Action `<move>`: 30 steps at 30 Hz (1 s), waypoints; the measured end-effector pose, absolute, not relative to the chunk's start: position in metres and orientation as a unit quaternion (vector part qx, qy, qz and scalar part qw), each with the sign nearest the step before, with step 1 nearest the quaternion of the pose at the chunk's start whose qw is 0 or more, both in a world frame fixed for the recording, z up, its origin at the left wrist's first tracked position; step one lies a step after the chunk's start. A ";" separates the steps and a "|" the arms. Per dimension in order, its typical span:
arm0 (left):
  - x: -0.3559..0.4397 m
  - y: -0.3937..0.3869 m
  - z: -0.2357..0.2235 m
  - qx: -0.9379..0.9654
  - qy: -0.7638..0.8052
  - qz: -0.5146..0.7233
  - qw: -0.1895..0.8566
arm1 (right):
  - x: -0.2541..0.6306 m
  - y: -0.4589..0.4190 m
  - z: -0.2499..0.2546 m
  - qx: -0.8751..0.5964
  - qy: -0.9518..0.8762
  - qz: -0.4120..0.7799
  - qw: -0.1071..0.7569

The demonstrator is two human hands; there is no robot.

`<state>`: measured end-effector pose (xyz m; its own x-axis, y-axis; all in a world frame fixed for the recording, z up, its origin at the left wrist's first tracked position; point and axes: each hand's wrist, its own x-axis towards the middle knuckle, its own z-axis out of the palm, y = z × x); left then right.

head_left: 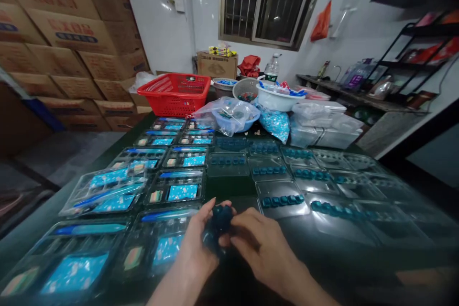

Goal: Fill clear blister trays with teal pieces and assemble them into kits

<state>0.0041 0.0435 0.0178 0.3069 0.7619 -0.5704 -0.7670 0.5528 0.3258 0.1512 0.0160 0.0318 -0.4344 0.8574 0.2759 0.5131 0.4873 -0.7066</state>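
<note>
- Nearest the camera, the left hand [199,233] cups several dark blue-green pieces [221,220], fingers curled round them.
- Beside it, the right hand [266,241] has thumb and fingertips narrowed against the pieces; blur hides whether it grips one.
- These pieces are held low over the dark table [229,187], just in front of the gap between pen trays [202,186] and clear trays [285,212] with blocks [282,201] in rows.
- They look light, stiff and glossy, so probably slippery.
- Best hold, seemingly: one at a time, pinched across opposite sides.
</note>
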 end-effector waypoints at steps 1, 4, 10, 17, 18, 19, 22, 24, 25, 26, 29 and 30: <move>0.007 0.043 0.018 -0.006 0.354 0.468 0.810 | 0.153 0.014 0.030 -0.430 -0.791 0.279 0.334; 0.014 0.044 0.019 -0.008 0.363 0.465 0.807 | 0.156 0.010 0.023 -0.430 -0.753 0.310 0.390; 0.017 0.041 0.012 0.059 0.362 0.449 0.815 | 0.155 0.015 0.012 -0.484 -0.572 0.453 0.483; 0.022 0.021 0.004 0.230 0.412 0.402 0.785 | 0.149 0.018 0.010 -0.493 -0.479 0.505 0.522; 0.022 0.019 0.005 0.237 0.419 0.402 0.779 | 0.149 0.018 0.010 -0.490 -0.479 0.507 0.523; 0.022 0.018 0.006 0.244 0.426 0.406 0.771 | 0.150 0.018 0.011 -0.484 -0.483 0.510 0.522; 0.022 0.016 0.009 0.261 0.446 0.425 0.743 | 0.153 0.018 0.011 -0.457 -0.498 0.527 0.515; 0.022 0.015 0.011 0.268 0.459 0.439 0.725 | 0.153 0.019 0.009 -0.444 -0.498 0.533 0.520; 0.022 0.015 0.011 0.269 0.465 0.445 0.716 | 0.153 0.019 0.009 -0.444 -0.494 0.533 0.524; 0.023 0.014 0.011 0.270 0.469 0.451 0.710 | 0.152 0.019 0.007 -0.448 -0.489 0.529 0.529; 0.024 0.013 0.009 0.270 0.478 0.466 0.693 | 0.146 0.020 0.004 -0.473 -0.467 0.518 0.538; 0.024 0.013 0.007 0.271 0.480 0.471 0.689 | 0.144 0.021 0.003 -0.483 -0.460 0.517 0.537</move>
<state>0.0243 0.0135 0.0075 0.0964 0.9089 -0.4057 -0.3882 0.4097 0.8255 0.1440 0.0207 0.0031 0.0428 0.9991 -0.0043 -0.1106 0.0005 -0.9939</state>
